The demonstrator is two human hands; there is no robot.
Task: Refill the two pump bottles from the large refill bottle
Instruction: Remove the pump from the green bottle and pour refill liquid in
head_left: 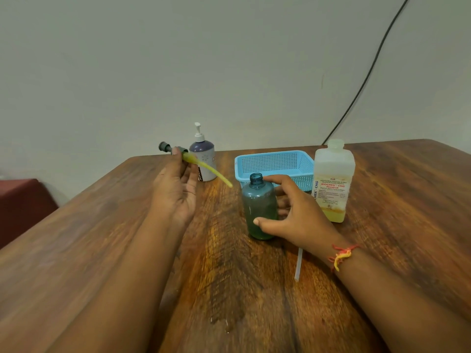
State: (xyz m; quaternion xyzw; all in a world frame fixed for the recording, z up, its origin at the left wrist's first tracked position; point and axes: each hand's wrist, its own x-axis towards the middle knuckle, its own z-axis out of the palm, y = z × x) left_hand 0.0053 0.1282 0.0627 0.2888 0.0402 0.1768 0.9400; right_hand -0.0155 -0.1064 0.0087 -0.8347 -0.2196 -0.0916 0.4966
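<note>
Wood table [382, 250]: L hand [175, 189] pinches pump head [178, 150], R hand [298, 215] wraps uncapped teal bottle [258, 207], 1 of 2; next: pour from refill bottle [332, 179].

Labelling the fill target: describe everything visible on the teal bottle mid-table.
The teal bottle is a translucent, plastic-looking cylinder with rounded shoulders and a short narrow neck. Its mouth is open, with no cap or pump on it. It stands upright on the wooden table, in front of the blue basket. It looks nearly empty, though the tint makes that hard to judge. The right hand holds it, thumb across the lower front, fingers behind.
</note>
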